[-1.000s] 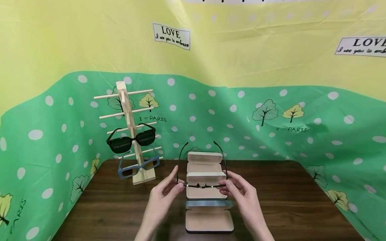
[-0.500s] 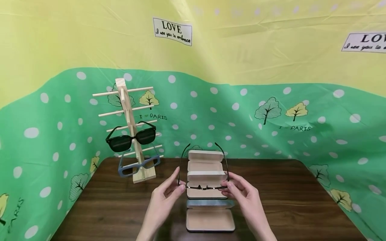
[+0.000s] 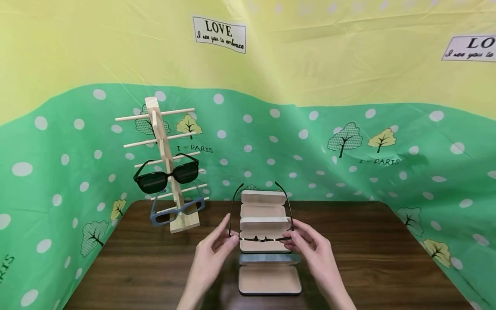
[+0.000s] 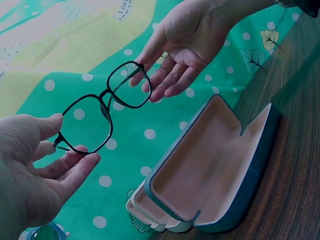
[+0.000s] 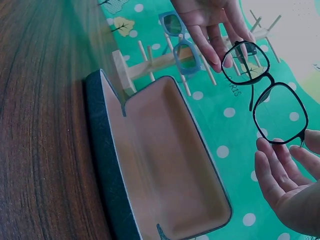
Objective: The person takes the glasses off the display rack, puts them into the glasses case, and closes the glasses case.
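A pair of black-framed eyeglasses [image 4: 104,93] with clear lenses is held up between my two hands, temples unfolded and pointing away. My left hand [image 3: 211,252] pinches the left hinge corner between thumb and fingers. At the opposite corner, my right hand [image 3: 315,256] does the same. Below the glasses, a dark teal glasses case [image 3: 270,280] lies opened on the table, its beige lining facing up. Behind it, partly overlapped by the glasses in the head view, are a second opened case [image 3: 248,246] and a third [image 3: 263,211], both with pale lids.
At the back left stands a wooden display rack [image 3: 160,142] with several pegs. Black sunglasses [image 3: 186,173] and, lower down, blue-framed glasses [image 3: 164,217] hang on it. A patterned green and yellow cloth [image 3: 387,185] hangs behind the dark wooden table [image 3: 379,249].
The head view has tilted down slightly, so the background sits higher relative to the hands' height a second ago less than before. Both hands keep the eyeglasses almost still.
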A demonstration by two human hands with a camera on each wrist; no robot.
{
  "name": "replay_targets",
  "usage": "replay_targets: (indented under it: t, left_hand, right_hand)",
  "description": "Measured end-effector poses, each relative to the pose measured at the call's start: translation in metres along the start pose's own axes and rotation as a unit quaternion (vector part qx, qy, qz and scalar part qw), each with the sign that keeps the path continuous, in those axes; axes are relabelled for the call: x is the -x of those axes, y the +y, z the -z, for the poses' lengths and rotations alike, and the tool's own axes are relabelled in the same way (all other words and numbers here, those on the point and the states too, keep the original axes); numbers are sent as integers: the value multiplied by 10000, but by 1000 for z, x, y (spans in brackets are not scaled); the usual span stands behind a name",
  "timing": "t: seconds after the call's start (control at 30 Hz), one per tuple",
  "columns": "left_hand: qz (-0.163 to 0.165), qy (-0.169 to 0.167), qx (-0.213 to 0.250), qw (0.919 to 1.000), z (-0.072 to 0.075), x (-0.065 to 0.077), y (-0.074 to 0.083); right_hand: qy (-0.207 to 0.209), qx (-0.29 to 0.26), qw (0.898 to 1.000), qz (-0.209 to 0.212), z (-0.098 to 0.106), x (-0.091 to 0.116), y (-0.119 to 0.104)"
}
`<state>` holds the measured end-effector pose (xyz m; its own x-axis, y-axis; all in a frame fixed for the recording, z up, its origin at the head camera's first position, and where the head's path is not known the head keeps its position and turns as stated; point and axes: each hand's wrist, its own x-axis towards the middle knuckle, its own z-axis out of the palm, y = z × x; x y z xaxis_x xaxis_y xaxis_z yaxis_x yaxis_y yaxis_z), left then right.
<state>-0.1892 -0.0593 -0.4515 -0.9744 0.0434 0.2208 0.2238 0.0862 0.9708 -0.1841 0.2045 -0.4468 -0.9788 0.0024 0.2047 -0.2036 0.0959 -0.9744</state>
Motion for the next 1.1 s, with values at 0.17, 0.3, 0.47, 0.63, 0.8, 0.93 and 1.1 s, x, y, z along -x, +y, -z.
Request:
replay_targets:
  t: [0.17, 0.3, 0.47, 0.63, 0.8, 0.93, 1.1]
  left_hand:
    - [-22, 46, 155, 9999, 0, 0, -1]
    - [-17, 18, 198, 9998, 0, -1, 1]
    - [-18, -63, 239, 9997, 0, -2, 2]
    - [4, -106, 282, 9995, -1, -2, 1]
    - [-67, -138, 311, 9994, -1, -4, 0]
    - [-132, -142, 376, 9991, 0, -5, 0]
    - [-104, -239, 397, 9989, 1, -4, -2]
  right_hand:
    - [-17, -54, 10000, -22, 0, -1, 2]
    - [15, -69, 10000, 14, -1, -2, 1]
    - [64, -34, 10000, -40, 0, -3, 0]
    - [25, 43, 10000, -23, 2, -2, -1]
    - [52, 51, 10000, 14, 3, -3, -2]
    - [28, 43, 10000, -15, 3, -3, -2]
    - [28, -17, 10000, -22, 2, -3, -2]
